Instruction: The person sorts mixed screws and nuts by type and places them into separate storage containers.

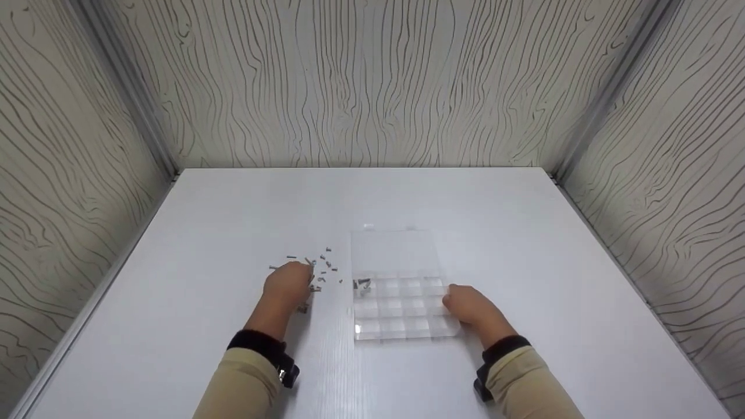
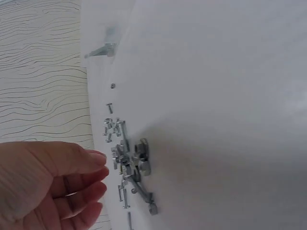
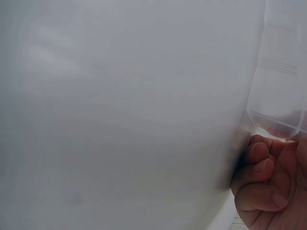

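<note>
Small metal screws (image 1: 320, 269) lie scattered left of centre on the counter (image 1: 233, 221); light, hard, prone to rolling, best pinched singly at the shank. Left hand (image 1: 288, 283) grip relaxed, holding nothing. Right hand (image 1: 468, 306) fingers curl against the clear compartment box (image 1: 401, 308).

A staged recording booth: a bare white table (image 1: 233, 221) boxed in on three sides by wood-grain wall panels (image 1: 372, 81).

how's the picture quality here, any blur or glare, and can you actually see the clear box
Head view: sharp, evenly lit; the clear box nearly vanishes against the white table. Left wrist view: the hand is soft, the screws sharper. Right wrist view: hazy and washed out, with only the fingers and box corner showing.
</note>
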Demonstrator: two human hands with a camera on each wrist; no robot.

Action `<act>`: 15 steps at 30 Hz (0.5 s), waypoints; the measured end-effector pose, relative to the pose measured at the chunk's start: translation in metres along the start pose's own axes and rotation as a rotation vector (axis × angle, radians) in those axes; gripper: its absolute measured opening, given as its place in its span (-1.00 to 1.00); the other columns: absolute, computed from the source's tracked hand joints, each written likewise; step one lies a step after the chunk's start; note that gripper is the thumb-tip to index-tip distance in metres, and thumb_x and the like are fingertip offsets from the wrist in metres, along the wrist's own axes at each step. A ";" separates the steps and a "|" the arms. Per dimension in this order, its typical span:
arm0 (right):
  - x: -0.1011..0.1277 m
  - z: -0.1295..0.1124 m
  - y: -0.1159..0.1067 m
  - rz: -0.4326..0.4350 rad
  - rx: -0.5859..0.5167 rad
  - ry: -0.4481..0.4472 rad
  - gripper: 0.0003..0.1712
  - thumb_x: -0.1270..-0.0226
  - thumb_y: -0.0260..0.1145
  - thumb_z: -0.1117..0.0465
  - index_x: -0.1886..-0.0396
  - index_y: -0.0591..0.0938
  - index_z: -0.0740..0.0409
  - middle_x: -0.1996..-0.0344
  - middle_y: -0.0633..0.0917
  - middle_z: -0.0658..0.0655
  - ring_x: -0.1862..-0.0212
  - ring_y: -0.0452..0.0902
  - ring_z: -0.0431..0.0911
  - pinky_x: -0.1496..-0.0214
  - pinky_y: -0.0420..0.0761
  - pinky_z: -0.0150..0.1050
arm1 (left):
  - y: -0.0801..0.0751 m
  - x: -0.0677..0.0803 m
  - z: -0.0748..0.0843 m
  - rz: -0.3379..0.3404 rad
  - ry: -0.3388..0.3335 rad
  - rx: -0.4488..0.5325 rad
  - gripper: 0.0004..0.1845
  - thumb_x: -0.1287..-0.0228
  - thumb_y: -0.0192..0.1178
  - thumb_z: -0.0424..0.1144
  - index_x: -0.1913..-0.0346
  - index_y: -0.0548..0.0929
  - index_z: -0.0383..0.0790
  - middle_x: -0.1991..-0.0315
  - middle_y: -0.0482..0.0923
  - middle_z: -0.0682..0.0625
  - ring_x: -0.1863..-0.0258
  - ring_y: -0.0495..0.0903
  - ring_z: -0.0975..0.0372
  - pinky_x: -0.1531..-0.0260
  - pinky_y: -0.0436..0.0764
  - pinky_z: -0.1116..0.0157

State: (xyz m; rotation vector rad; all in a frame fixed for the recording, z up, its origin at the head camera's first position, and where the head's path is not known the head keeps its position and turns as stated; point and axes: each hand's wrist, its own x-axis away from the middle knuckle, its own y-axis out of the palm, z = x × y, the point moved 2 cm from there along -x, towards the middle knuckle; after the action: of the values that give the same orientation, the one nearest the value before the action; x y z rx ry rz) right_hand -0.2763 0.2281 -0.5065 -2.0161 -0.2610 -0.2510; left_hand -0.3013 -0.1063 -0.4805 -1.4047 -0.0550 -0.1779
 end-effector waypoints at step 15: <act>0.003 -0.002 -0.001 0.024 -0.027 -0.010 -0.53 -0.26 -0.04 0.26 -0.07 0.42 0.49 0.07 0.56 0.41 0.03 0.49 0.20 -0.10 0.42 0.09 | 0.024 -0.010 0.006 0.051 0.076 -0.091 -0.87 -0.16 0.17 -0.32 0.21 0.62 -0.17 0.27 0.58 -0.07 0.21 0.56 0.10 0.18 0.59 0.16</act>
State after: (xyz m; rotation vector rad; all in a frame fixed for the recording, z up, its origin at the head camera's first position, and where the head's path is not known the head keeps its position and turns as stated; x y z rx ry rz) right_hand -0.2738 0.2271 -0.5039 -2.0461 -0.2406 -0.2307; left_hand -0.3069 -0.0958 -0.5042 -1.4867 0.0521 -0.1931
